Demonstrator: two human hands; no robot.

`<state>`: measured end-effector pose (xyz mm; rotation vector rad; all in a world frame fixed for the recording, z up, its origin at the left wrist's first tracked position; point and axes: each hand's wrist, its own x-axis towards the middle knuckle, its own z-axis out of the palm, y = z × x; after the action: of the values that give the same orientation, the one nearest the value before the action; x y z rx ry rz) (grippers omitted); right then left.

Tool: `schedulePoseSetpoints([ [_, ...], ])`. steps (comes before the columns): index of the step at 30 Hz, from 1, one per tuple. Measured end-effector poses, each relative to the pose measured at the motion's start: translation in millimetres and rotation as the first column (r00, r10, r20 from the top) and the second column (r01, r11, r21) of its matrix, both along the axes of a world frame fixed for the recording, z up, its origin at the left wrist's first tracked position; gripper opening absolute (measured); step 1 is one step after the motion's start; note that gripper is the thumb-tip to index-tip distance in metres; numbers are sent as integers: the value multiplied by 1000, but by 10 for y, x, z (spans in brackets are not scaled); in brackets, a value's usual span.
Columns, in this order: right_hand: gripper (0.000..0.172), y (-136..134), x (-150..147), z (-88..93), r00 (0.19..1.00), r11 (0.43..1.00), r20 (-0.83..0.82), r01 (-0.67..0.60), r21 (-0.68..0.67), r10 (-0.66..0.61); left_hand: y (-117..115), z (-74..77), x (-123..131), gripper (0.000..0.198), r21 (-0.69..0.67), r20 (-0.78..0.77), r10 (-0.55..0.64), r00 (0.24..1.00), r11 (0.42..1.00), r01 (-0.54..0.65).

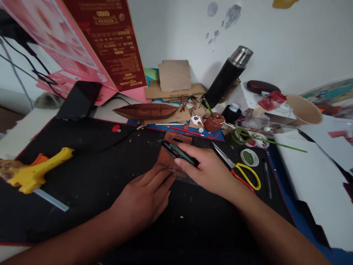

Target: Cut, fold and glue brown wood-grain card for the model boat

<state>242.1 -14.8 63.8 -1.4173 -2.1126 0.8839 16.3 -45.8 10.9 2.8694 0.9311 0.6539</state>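
Observation:
My right hand (212,167) grips a dark green and black utility knife (180,152) across its handle. The knife is tilted, its front end pointing up and left over a brown-painted cardboard piece (164,157) on the black mat. In that piece's far part is a small dark slot (178,140). Beside the knife, my left hand (145,191) has its fingers bent and pressed together on a clear plastic sheet (187,179), which lies over the near part of the brown piece. The left fingertips are partly hidden, and so is the cutting tip.
A yellow glue gun (38,171) lies at left. Scissors (242,173) and a black pen (267,180) lie at right. Behind are a brown boat-shaped piece (146,111), open paint jars (214,123) with brushes, cardboard scraps and a tilted black thermos (224,81).

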Motion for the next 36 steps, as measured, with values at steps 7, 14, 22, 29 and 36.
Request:
schedulePoseSetpoints([
  [7, 38, 36, 13, -296, 989, 995, -137, 73, 73, -63, -6, -11, 1, 32, 2, -12, 4, 1000, 1000, -4],
  [14, 44, 33, 211, -314, 972, 970, -36, 236, 58, -234, -9, 20, 5, 32, -3, -29, -4, 1000, 1000, 4],
  [22, 40, 53, 258, -324, 966, 947, 56, 235, 217, -252, -27, 21, -4, 29, -21, -34, -30, 999, 999, 29],
  [29, 39, 87, 297, -405, 964, 939, -24, 262, 223, -264, -37, 55, -5, 26, 8, -15, -85, 996, 996, 85],
  [36, 40, 102, 302, -463, 946, 943, -99, 317, 99, -307, -45, 55, -22, 25, 19, -8, -120, 993, 993, 120],
])
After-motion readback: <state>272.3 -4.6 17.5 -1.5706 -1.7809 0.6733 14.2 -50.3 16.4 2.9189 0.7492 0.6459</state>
